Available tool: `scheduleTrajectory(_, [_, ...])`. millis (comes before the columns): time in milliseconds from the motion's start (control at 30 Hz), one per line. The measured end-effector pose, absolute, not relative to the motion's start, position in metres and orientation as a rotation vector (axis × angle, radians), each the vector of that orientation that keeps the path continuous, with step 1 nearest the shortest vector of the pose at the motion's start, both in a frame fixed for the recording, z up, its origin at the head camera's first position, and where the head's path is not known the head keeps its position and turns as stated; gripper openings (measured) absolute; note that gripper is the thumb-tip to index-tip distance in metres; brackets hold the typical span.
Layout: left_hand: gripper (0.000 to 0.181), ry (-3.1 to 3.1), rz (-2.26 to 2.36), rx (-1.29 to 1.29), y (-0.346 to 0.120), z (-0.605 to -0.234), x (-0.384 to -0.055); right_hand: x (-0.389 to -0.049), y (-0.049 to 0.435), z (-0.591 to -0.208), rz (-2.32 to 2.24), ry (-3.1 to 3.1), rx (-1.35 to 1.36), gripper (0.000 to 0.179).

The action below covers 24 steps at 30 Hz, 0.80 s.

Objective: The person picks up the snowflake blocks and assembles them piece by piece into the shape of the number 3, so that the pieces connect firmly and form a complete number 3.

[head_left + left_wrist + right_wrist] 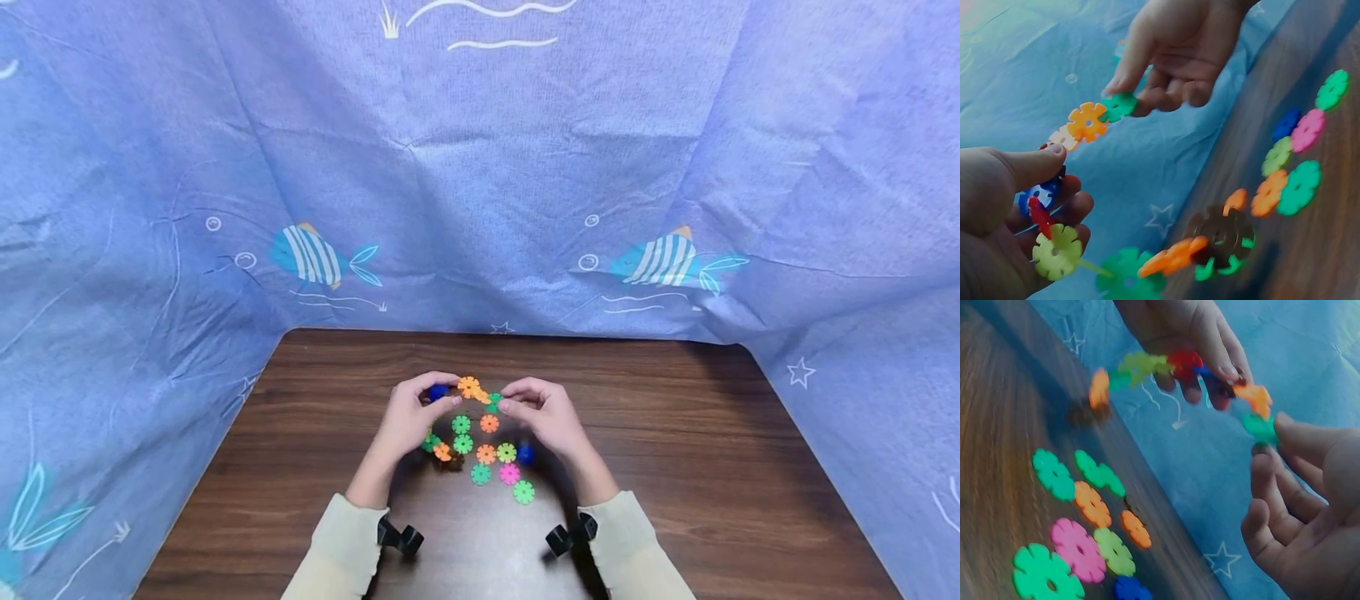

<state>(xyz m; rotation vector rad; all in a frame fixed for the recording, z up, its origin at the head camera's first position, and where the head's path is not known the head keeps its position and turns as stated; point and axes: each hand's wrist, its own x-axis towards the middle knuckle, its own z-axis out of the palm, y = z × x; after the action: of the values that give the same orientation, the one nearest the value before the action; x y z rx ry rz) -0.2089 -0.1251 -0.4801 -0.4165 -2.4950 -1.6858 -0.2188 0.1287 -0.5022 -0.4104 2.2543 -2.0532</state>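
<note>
A chain of flower-shaped plastic interlocking discs hangs between the two hands. My left hand (408, 410) pinches it near a brown disc, with the thumb on top and a blue disc (1034, 199) by the fingers. Below that follow a red disc (1039, 215), a yellow-green disc (1057, 252), a green one and an orange one (1175, 255), down to a brown disc (1217, 232) low by the table. Between thumb and fingers my right hand (551, 417) grips a green disc (1120, 107), which meets an orange disc (1087, 122) of the chain.
Loose discs lie on the dark wooden table (675, 467) in front of the hands: several green ones, orange ones, a pink disc (509, 474), a yellow-green and a blue disc (526, 454). A blue fish-print cloth (480, 208) surrounds the table's back and sides.
</note>
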Motion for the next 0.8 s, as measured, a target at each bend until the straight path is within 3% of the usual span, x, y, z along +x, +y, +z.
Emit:
scheduleTrajectory(500, [0.022,-2.691,-1.493,-0.358,-0.153,-0.471,-0.21,-0.26,0.127,-0.528,-1.397,2.566,-0.619,0.019])
scheduleTrajectory(633, [0.022,-2.711,-1.485,-0.36,-0.152,-0.473,-0.208,-0.263,0.117,-0.533,-1.197,2.633,-0.67,0.014])
scheduleTrajectory(800, [0.019,-2.686,-1.526,-0.389,-0.149,-0.473,-0.207,-0.263,0.109,-0.535,-0.998,2.723,-0.684,0.019])
